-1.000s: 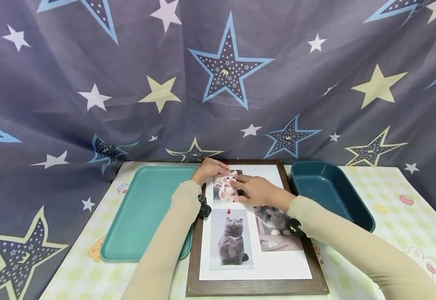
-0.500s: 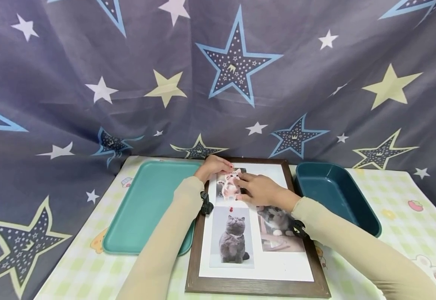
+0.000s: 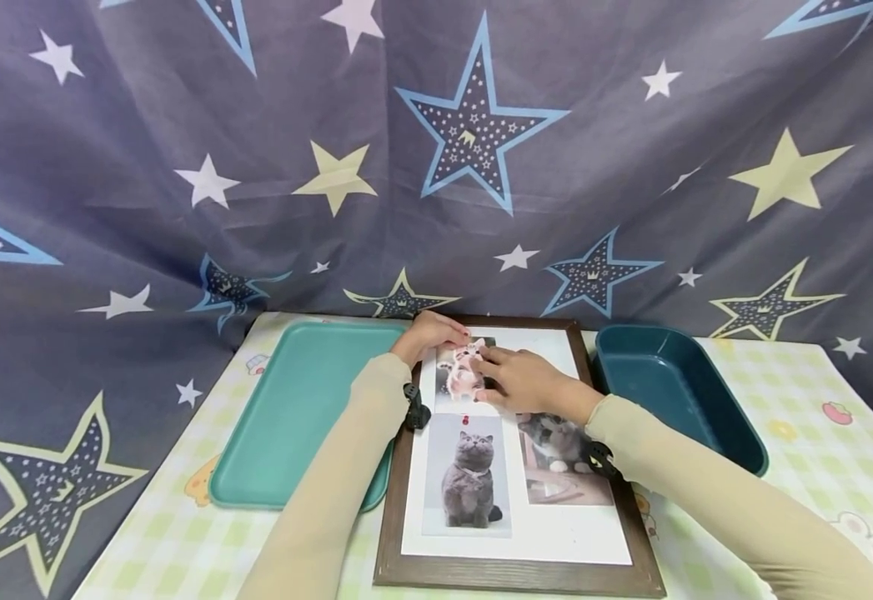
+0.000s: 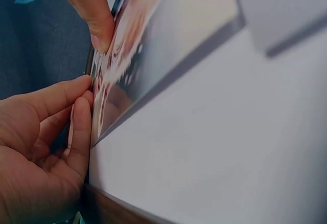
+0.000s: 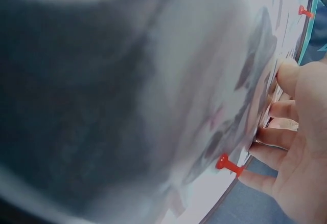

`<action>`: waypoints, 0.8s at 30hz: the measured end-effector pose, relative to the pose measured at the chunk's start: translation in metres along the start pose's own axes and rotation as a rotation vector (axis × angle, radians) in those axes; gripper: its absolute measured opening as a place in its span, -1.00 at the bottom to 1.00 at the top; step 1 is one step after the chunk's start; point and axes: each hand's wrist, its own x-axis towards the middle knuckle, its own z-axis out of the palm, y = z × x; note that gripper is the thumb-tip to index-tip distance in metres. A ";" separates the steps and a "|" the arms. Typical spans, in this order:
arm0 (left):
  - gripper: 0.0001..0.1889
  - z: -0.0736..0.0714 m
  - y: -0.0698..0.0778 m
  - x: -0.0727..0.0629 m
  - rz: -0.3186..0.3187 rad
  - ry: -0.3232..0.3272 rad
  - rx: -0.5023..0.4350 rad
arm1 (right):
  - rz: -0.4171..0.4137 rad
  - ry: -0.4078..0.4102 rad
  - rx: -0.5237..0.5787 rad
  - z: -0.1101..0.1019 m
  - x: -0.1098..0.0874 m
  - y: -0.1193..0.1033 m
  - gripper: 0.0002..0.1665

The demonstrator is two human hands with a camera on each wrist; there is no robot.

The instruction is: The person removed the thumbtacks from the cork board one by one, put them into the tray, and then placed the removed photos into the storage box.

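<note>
A framed white board lies on the table, bearing several cat photos. My left hand is at the top edge of the pink-toned cat photo, with a small red push pin showing at its fingertips. The left wrist view shows its thumb and index finger close together at the photo's edge. With extended fingers, my right hand rests on the same photo's right side. Below are the grey cat photo with its red pin, and the grey-and-white cat photo, partly under my right arm.
Left of the frame lies a flat teal tray. A deep dark-teal bin stands at the right, partly behind my right forearm. The tablecloth is checked green and white. A starry curtain hangs behind.
The head view has shifted slightly. Both hands stay at the pink-toned cat photo, with hardly any visible movement.
</note>
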 end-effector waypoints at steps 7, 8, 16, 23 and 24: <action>-0.76 0.001 -0.002 0.000 0.016 0.009 -0.026 | 0.013 -0.012 -0.005 0.002 0.001 0.001 -0.25; -0.76 0.002 -0.002 0.001 0.018 0.006 -0.031 | 0.014 -0.013 -0.010 0.002 0.000 0.000 -0.25; -0.73 -0.001 -0.004 0.003 -0.003 -0.019 -0.065 | -0.004 -0.017 -0.019 -0.001 -0.001 -0.001 -0.26; -0.71 -0.002 -0.001 0.006 -0.025 -0.030 -0.071 | 0.008 -0.018 -0.017 -0.002 0.000 0.001 -0.26; -0.71 -0.002 -0.001 0.006 -0.026 -0.030 -0.074 | 0.009 -0.018 -0.015 -0.001 0.000 0.001 -0.26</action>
